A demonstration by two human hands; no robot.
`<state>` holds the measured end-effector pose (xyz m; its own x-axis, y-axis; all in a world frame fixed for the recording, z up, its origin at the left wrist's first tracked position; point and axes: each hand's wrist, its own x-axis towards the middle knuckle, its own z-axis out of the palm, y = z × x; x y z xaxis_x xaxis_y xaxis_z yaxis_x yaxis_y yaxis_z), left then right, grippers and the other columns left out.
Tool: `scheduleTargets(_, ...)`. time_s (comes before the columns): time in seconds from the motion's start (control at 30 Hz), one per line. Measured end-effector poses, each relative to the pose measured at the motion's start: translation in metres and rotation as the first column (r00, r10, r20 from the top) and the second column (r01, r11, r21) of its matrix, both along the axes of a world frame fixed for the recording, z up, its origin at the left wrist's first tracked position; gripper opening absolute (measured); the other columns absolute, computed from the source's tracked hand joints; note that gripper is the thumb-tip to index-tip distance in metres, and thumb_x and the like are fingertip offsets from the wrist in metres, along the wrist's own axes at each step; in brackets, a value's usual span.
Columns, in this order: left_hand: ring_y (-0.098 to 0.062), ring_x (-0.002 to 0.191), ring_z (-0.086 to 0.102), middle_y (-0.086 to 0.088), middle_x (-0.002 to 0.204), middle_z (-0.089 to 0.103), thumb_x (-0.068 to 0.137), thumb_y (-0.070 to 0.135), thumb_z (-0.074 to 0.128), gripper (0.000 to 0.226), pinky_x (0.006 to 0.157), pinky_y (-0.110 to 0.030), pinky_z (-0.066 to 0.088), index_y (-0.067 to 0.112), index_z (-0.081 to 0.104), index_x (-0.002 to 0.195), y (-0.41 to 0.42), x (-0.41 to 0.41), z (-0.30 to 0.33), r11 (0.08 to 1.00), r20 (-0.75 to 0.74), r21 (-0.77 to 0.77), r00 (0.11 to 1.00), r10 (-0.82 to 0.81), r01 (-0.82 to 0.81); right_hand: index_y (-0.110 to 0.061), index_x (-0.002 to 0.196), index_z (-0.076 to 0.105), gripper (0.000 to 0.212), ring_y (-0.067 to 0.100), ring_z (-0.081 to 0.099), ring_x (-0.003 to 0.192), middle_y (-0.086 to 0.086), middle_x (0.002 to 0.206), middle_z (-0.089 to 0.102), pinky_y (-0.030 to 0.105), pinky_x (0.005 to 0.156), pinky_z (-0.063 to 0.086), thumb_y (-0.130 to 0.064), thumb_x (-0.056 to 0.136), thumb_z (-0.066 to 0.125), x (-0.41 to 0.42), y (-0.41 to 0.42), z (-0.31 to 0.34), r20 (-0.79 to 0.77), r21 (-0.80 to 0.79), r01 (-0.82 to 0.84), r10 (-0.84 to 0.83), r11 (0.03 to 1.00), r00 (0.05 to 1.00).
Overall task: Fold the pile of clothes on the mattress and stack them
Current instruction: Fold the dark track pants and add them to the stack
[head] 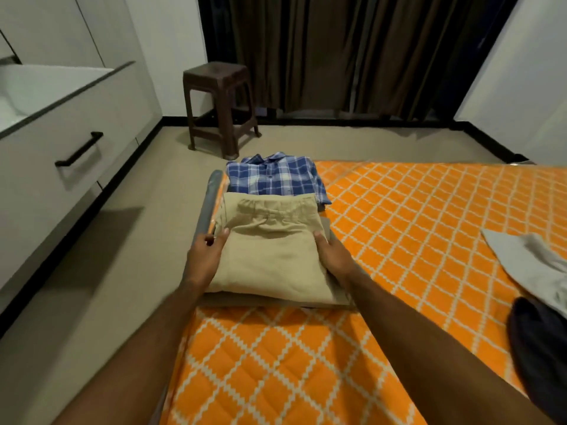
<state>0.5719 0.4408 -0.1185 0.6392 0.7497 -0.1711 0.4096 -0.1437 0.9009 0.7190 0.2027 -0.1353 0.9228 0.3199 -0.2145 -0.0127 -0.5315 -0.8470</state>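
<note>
1. Two hands are seen: left hand (206, 252) at 9 o'clock of the khaki garment, right hand (333, 252) at 3 o'clock of it.
2. One folded khaki garment (271, 256) is counted; further folded layers are seen beneath it, number cannot be told.
3. One folded blue plaid shirt (276, 176) is counted, at 12 o'clock of the khaki.
4. Two unfolded items are counted at 3 to 4 o'clock: one grey garment (534, 265), one dark garment (540, 348).
5. One mattress (414, 225), one stool (219, 105), one drawer handle (79, 149).
</note>
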Motion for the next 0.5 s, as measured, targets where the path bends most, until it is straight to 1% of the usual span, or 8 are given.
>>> scheduleTargets(0.07, -0.032, 0.112, 0.055, -0.014, 0.125, 0.053, 0.097, 0.042, 0.060, 0.051, 0.090, -0.041, 0.045, 0.007, 0.042, 0.130, -0.014, -0.015, 0.014, 0.993, -0.018, 0.114, 1.000, -0.021, 0.023, -0.016, 0.142, 0.047, 0.051, 0.028, 0.059, 0.118, 0.000, 0.131, 0.060, 0.037, 0.092, 0.047, -0.047, 0.101, 0.053, -0.010, -0.028, 0.012, 0.016, -0.055, -0.118, 0.119, 0.991, 0.993)
scheduleTargets(0.1, -0.036, 0.120, 0.051, -0.017, 0.133, 0.047, 0.098, 0.034, 0.061, 0.050, 0.096, -0.046, 0.044, 0.007, 0.039, 0.134, -0.027, -0.023, 0.022, 0.965, -0.041, 0.257, 0.998, -0.045, 0.054, -0.012, 0.135, 0.047, 0.046, 0.028, 0.059, 0.112, 0.001, 0.124, 0.060, 0.036, 0.085, 0.046, -0.042, 0.101, 0.055, -0.018, -0.053, 0.020, 0.038, -0.127, -0.168, 0.174, 0.978, 0.984)
scheduleTargets(0.17, -0.038, 0.129, 0.042, -0.017, 0.142, 0.039, 0.094, 0.026, 0.064, 0.053, 0.102, -0.055, 0.038, 0.011, 0.040, 0.138, -0.049, -0.037, 0.029, 0.802, -0.174, 0.581, 0.984, -0.045, 0.140, -0.005, 0.122, 0.049, 0.038, 0.029, 0.058, 0.097, 0.008, 0.109, 0.059, 0.039, 0.077, 0.044, -0.033, 0.099, 0.059, -0.031, -0.100, 0.021, 0.082, -0.275, -0.222, 0.253, 0.935, 0.964)
scheduleTargets(0.23, -0.033, 0.134, 0.036, -0.011, 0.150, 0.035, 0.091, 0.025, 0.064, 0.052, 0.104, -0.061, 0.034, 0.018, 0.044, 0.138, -0.072, -0.049, 0.034, 0.608, -0.235, 0.755, 0.967, -0.099, 0.246, -0.007, 0.122, 0.052, 0.033, 0.026, 0.055, 0.096, 0.010, 0.110, 0.058, 0.037, 0.079, 0.043, -0.028, 0.097, 0.060, -0.050, -0.148, 0.022, 0.116, -0.375, -0.217, 0.278, 0.901, 0.954)
scheduleTargets(0.3, -0.028, 0.136, 0.034, -0.006, 0.153, 0.033, 0.091, 0.028, 0.058, 0.047, 0.103, -0.063, 0.033, 0.021, 0.046, 0.137, -0.112, -0.056, 0.034, 0.439, -0.286, 0.817, 0.924, -0.255, 0.374, -0.014, 0.126, 0.052, 0.034, 0.027, 0.054, 0.108, 0.010, 0.122, 0.056, 0.038, 0.087, 0.045, -0.028, 0.096, 0.059, -0.076, -0.211, 0.023, 0.165, -0.502, -0.189, 0.308, 0.844, 0.937)
scheduleTargets(0.37, -0.029, 0.136, 0.037, -0.008, 0.154, 0.034, 0.086, 0.034, 0.056, 0.054, 0.100, -0.063, 0.037, 0.021, 0.045, 0.138, -0.156, -0.049, 0.025, 0.353, -0.383, 0.787, 0.849, -0.365, 0.507, -0.019, 0.127, 0.052, 0.035, 0.029, 0.051, 0.116, 0.007, 0.126, 0.052, 0.042, 0.090, 0.046, -0.028, 0.093, 0.058, -0.092, -0.270, 0.021, 0.218, -0.634, -0.128, 0.335, 0.763, 0.916)
scheduleTargets(0.43, -0.036, 0.135, 0.044, -0.015, 0.152, 0.040, 0.081, 0.039, 0.057, 0.064, 0.100, -0.062, 0.042, 0.014, 0.048, 0.139, -0.215, -0.036, 0.015, 0.340, -0.437, 0.710, 0.765, -0.473, 0.616, -0.021, 0.125, 0.051, 0.034, 0.030, 0.049, 0.116, 0.004, 0.126, 0.049, 0.044, 0.087, 0.046, -0.030, 0.093, 0.057, -0.107, -0.332, 0.027, 0.269, -0.707, -0.034, 0.313, 0.707, 0.911)
scheduleTargets(0.5, -0.037, 0.135, 0.047, -0.014, 0.151, 0.044, 0.082, 0.038, 0.062, 0.064, 0.101, -0.060, 0.042, 0.014, 0.049, 0.140, -0.278, -0.024, 0.003, 0.304, -0.486, 0.632, 0.670, -0.561, 0.713, -0.022, 0.123, 0.049, 0.033, 0.031, 0.048, 0.117, 0.004, 0.125, 0.046, 0.045, 0.087, 0.047, -0.032, 0.093, 0.056, -0.118, -0.391, 0.031, 0.294, -0.764, 0.054, 0.273, 0.643, 0.916)
